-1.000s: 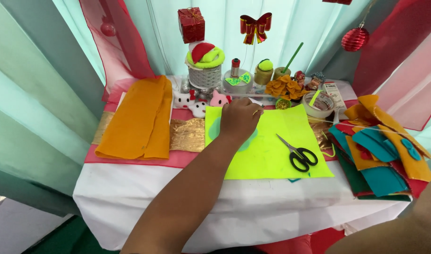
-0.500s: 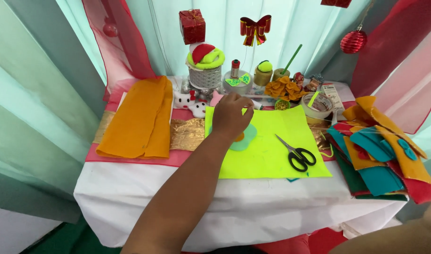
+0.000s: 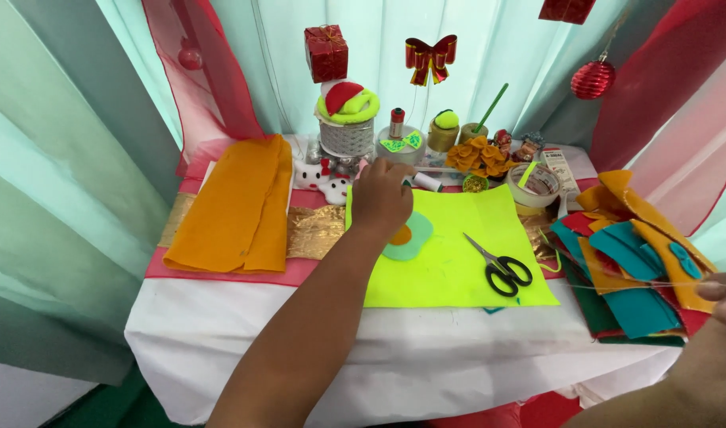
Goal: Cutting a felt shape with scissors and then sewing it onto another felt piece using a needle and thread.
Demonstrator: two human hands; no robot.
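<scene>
Neon-yellow felt sheet (image 3: 458,254), black-handled scissors (image 3: 501,269), orange felt (image 3: 236,206) (folded), teal scraps (image 3: 640,254), gold foil strip (image 3: 315,230)

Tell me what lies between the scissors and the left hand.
Head view: bare neon-yellow felt sheet separates scissors from left hand; a pale round cutout lies beside the hand.

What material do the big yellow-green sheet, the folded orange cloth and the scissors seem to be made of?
The yellow-green sheet looks like felt or craft foam: flat, matte, with no shine. The folded orange cloth seems to be felt too: soft, thick folds and a dull surface. The scissors appear to have metal blades, which are grey and slightly shiny, and black handles, probably plastic.
</scene>
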